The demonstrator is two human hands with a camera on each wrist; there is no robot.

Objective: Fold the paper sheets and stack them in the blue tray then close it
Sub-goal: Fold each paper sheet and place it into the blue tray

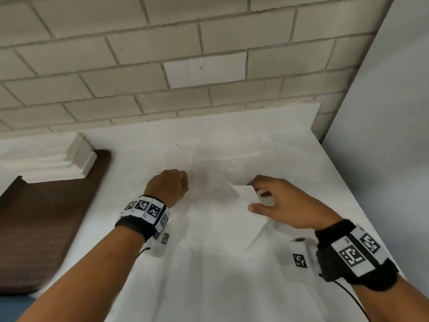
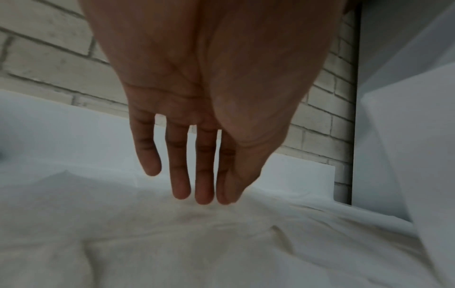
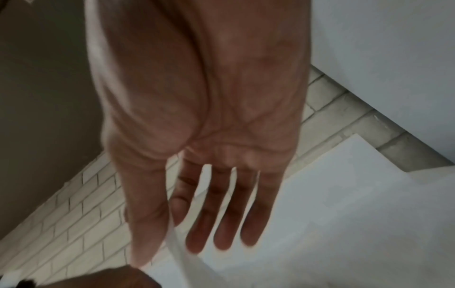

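A white paper sheet (image 1: pixel 240 194) lies on the white-covered table (image 1: pixel 209 275), hard to tell apart from the cloth. My right hand (image 1: pixel 253 196) pinches the sheet's near right corner between thumb and index finger and holds it raised; the right wrist view shows the paper's edge (image 3: pixel 181 251) running between them while the other fingers (image 3: pixel 224 233) stay straight. My left hand (image 1: pixel 171 184) is to the left of the sheet, and in the left wrist view its straight fingertips (image 2: pixel 204 196) touch the white surface. No blue tray is in view.
A brown mat (image 1: pixel 46 217) lies at the left with a stack of white folded material (image 1: pixel 58 163) on its far end. A brick wall (image 1: pixel 185 66) stands right behind the table. A grey panel (image 1: pixel 383 159) bounds the right side.
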